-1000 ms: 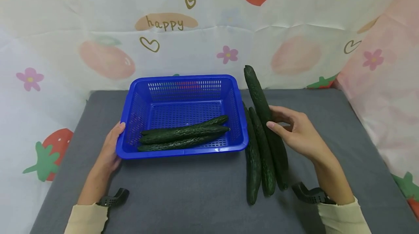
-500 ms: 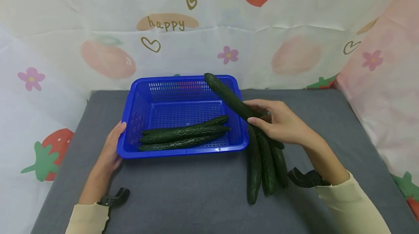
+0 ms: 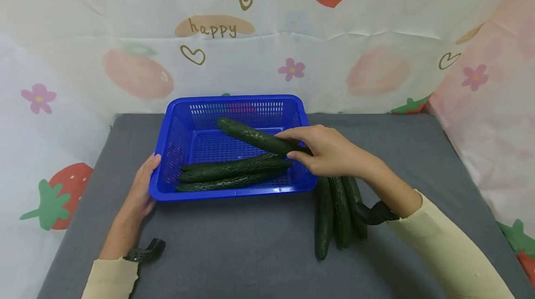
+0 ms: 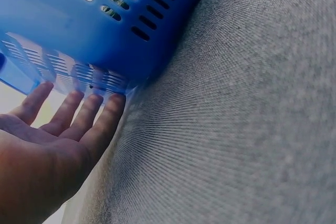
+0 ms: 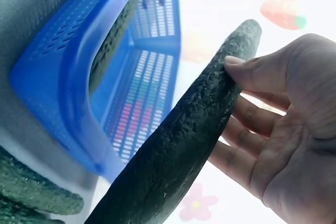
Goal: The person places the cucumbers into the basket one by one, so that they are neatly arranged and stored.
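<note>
My right hand pinches a dark green cucumber between thumb and fingers, holding it tilted over the blue plastic basket. In the right wrist view the held cucumber slants across, with the thumb on one side and fingers on the other. Inside the basket, cucumbers lie side by side along the near wall. My left hand is at the basket's left side. The left wrist view shows its fingers fairly straight, touching the perforated wall.
Three more cucumbers lie on the grey tablecloth right of the basket, their far ends hidden by my hand and the basket. A printed fabric backdrop rises behind the table's back edge.
My right hand has lifted a cucumber from the group on the right and carried it left over the basket, turning it closer to crosswise. The left hand and basket stay in place.
</note>
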The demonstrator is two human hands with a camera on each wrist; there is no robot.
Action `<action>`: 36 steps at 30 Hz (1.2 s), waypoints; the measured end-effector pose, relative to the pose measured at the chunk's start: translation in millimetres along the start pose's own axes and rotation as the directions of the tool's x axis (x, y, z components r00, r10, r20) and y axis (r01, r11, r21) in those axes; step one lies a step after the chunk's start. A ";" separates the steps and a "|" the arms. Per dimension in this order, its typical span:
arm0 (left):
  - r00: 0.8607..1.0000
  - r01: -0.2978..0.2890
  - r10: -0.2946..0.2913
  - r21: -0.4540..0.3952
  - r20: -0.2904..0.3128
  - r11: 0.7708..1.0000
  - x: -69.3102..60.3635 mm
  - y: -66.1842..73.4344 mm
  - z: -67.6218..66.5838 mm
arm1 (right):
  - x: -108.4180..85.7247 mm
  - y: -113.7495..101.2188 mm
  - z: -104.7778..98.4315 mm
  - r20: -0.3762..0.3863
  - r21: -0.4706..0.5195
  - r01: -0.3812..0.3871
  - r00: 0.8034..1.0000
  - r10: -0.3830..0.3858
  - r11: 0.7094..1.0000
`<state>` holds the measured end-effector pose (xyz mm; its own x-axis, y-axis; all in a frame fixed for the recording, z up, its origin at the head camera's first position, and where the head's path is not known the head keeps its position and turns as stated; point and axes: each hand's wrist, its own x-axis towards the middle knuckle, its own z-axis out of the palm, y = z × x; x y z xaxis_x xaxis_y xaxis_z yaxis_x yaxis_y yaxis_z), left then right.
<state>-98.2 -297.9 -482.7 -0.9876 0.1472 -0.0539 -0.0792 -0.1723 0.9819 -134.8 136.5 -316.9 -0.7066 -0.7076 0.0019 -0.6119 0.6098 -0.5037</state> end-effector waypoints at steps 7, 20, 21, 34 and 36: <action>1.000 0.002 -0.002 -0.012 0.004 1.000 -0.1 0.9 -0.3 | 22.3 -14.1 5.9 0.062 -0.061 0.029 0.998 -0.025 0.998; 1.000 0.008 -0.008 -0.014 0.004 1.000 -0.4 1.9 0.0 | 44.6 -29.5 18.4 0.146 -0.102 0.088 0.987 -0.072 0.991; 1.000 0.008 -0.008 -0.015 0.003 1.000 -0.3 1.8 -0.2 | 45.5 -30.3 19.3 0.150 -0.104 0.089 0.986 -0.073 0.991; 1.000 0.007 -0.007 -0.032 -0.001 0.999 0.0 1.3 -0.6 | 52.7 -42.1 29.3 0.189 -0.087 0.093 0.979 -0.075 0.992; 1.000 0.009 -0.009 -0.029 0.002 1.000 -0.3 1.3 -0.5 | 53.9 -43.6 31.4 0.192 -0.084 0.098 0.978 -0.080 0.992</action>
<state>-98.1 -298.6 -481.5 -0.9866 0.1507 -0.0628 -0.0925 -0.1989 0.9756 -135.0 60.5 -321.9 -0.5739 -0.8096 -0.1234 -0.7057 0.5654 -0.4269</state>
